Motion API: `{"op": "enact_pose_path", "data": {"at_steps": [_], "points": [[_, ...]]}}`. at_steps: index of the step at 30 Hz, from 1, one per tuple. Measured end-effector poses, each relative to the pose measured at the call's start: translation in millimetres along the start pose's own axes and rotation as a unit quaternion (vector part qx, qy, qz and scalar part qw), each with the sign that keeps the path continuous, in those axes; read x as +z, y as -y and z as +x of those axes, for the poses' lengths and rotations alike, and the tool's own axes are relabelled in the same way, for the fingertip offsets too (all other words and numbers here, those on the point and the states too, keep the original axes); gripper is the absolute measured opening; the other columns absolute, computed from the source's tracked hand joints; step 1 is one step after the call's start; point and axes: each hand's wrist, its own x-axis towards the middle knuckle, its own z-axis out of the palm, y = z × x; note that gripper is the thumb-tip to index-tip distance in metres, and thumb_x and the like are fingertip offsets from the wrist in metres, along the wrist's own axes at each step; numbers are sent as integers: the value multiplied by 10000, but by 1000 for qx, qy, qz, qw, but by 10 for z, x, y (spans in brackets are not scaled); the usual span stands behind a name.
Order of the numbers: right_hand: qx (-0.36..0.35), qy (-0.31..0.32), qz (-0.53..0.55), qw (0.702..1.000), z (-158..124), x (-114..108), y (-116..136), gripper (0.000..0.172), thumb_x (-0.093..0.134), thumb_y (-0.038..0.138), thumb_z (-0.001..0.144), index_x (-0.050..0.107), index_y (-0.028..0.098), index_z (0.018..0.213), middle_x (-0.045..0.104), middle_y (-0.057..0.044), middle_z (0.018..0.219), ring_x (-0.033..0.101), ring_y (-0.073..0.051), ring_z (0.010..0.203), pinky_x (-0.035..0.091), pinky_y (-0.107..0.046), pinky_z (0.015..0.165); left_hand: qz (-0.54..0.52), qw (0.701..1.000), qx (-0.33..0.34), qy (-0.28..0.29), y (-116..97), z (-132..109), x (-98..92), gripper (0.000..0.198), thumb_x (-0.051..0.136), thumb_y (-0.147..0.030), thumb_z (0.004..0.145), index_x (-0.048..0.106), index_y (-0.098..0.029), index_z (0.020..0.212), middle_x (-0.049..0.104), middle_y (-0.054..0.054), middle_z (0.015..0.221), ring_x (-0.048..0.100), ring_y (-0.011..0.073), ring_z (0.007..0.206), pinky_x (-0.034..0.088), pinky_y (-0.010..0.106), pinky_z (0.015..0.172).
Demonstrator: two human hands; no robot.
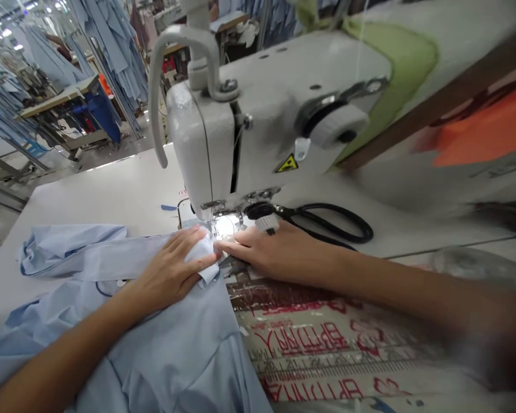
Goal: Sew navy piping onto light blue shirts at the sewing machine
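Head view: left hand (172,274) flat, fingers spread, pressing light-blue shirt (155,350) onto white desk (112,183). Shirt's long strip (77,255) runs sideways toward sewing machine (202,143); folded end bunched between hands. Right hand (275,252) open, nearer machine, fingertips (222,246) on cloth beside presser foot (227,221). Black scissors (327,223) just beyond.

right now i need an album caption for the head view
Left hand and right hand press pale blue fabric beside the presser foot of a white sewing machine
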Motion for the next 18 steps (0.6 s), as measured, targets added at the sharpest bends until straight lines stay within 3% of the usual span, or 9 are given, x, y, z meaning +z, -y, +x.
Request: {"op": "enact_pose_path", "data": {"at_steps": [3,9,18], "points": [[21,-17,-2,1000,-26,33,-71,398,502,99,762,547,204,1143,636,16,698,480,-114,489,143,-289,459,7,1000,-17,-2,49,102,42,325,399,-146,889,536,-189,1180,383,138,1333,330,263,1280,344,494,1038],[-7,-115,9,993,-112,128,-92,344,495,90,721,614,185,1029,655,-6,764,448,-114,500,109,-305,471,39,999,-31,-11,118,202,29,343,392,-160,895,541,-214,1199,472,121,1172,432,244,1132,428,459,941],[-31,-141,49,988,-144,114,-49,313,476,81,678,603,151,956,658,-13,797,435,-115,506,171,-285,475,53,998,-32,-21,128,239,23,320,383,-187,903,580,-208,1154,508,109,1031,476,219,972,452,415,876]]}}
